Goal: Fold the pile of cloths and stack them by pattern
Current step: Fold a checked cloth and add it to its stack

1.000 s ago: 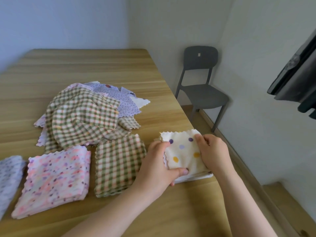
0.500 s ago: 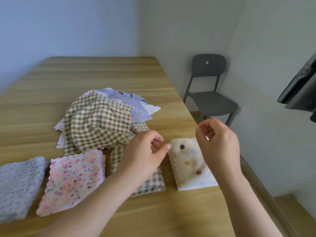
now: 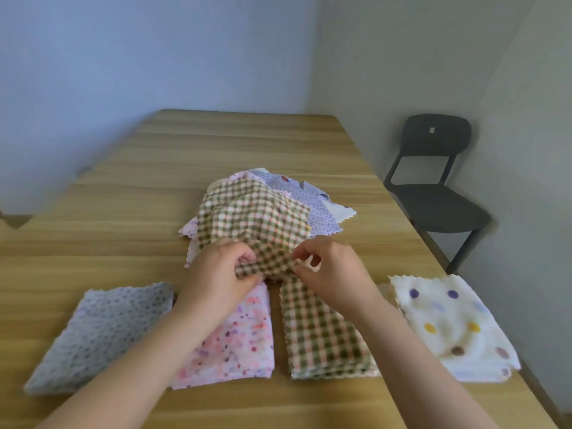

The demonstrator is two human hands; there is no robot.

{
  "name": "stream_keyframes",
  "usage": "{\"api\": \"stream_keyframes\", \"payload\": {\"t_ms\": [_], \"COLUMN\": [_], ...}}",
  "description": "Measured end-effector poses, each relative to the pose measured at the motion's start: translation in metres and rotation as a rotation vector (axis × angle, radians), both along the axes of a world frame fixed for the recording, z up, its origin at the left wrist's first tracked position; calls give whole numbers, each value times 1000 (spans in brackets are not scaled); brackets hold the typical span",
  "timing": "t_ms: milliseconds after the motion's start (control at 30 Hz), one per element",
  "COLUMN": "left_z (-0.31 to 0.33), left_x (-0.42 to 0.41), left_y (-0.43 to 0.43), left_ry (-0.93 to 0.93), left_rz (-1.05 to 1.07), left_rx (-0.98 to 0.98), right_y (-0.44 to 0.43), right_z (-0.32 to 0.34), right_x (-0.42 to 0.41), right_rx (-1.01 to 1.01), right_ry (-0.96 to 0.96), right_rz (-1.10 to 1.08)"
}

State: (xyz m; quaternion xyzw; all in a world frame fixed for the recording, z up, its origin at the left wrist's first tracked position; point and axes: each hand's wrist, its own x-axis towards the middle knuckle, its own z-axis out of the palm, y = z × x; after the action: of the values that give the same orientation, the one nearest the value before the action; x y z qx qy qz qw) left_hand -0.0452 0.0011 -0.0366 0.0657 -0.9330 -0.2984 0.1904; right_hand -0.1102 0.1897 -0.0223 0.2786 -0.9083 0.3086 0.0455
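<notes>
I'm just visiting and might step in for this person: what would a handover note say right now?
Left hand and right hand: both pinch the near edge of the checked cloth lying on the unfolded pile.
Done: four folded stacks on the table, left to right: grey dotted stack, pink floral stack, checked stack, polka-dot stack.
Left: fold this cloth, put it on the checked stack, then work through the pile.
</notes>
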Motion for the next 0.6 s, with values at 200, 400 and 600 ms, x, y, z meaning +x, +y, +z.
{"api": "stream_keyframes", "payload": {"t_ms": [200,400,600], "left_z": [-8,-9,9], "left_x": [-3,-4,-5], "left_y": [-9,-15,-16], "left_ry": [-81,57,286], "left_rz": [24,1,29], "left_rx": [-86,-68,-51], "right_y": [-20,-28,-29], "right_z": [-15,-22,4], "right_x": [-12,-19,-8], "right_rx": [177,112,-119], "right_ry": [67,162,282], "right_rz": [36,-4,-33]}}
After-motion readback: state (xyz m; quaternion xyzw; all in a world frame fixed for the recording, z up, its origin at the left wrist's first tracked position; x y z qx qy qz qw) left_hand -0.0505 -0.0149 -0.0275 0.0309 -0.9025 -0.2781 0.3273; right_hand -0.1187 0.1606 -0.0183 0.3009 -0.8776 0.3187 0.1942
